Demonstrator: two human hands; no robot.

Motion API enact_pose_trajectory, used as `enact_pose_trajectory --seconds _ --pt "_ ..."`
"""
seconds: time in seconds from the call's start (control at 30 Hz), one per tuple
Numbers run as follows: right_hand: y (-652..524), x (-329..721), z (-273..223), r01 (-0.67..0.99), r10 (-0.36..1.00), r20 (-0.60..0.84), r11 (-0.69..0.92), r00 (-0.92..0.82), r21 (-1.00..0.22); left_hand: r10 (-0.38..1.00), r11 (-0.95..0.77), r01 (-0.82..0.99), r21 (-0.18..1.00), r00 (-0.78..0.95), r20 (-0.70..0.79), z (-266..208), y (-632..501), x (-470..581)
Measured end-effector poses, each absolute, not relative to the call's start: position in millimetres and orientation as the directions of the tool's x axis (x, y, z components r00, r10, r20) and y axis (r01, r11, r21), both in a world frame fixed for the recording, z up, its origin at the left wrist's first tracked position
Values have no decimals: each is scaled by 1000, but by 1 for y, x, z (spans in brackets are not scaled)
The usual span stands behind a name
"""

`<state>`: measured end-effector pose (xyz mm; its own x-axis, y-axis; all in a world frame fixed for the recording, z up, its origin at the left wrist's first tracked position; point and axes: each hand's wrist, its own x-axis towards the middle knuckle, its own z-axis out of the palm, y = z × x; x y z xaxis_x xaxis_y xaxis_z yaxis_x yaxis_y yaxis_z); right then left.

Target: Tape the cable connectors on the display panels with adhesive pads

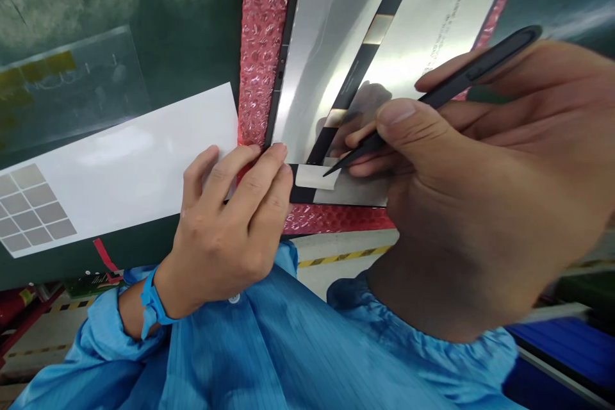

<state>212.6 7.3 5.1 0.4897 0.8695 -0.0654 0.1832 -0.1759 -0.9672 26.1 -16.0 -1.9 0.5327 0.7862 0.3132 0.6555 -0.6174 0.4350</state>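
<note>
My right hand (461,179) is closed around black tweezers (456,83), slanting down to the left. Their pointed tip meets a small white sticker (312,177) on the near edge of a flat silver and black panel (336,19). The sticker's right end lies by the tip; whether the tips pinch it I cannot tell. My left hand (235,224) rests with its fingers stretched out across the panel's near left corner and the adjoining white sheet (158,147). A blue band (154,307) circles the left wrist.
Red bubble wrap (265,45) lies under the panel and shows along its edges. Grey squares (36,205) mark the white sheet's left end. A clear plastic sheet (110,77) lies behind it on the dark green table (192,6). Red tape (104,255) sticks near the table edge.
</note>
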Motion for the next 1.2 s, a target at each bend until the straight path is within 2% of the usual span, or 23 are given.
enact_pose_trajectory --seconds 0.83,1.07,1.2 --pt "4 209 6 236 865 -44 -186 500 -954 773 -634 673 380 556 305 -3 -18 29" --pt "1 208 7 290 832 -8 -203 555 -935 778 -629 690 359 562 281 -1 -16 29" --pt "1 218 0 328 786 73 -169 613 -929 772 -636 694 339 560 302 -2 -16 29"
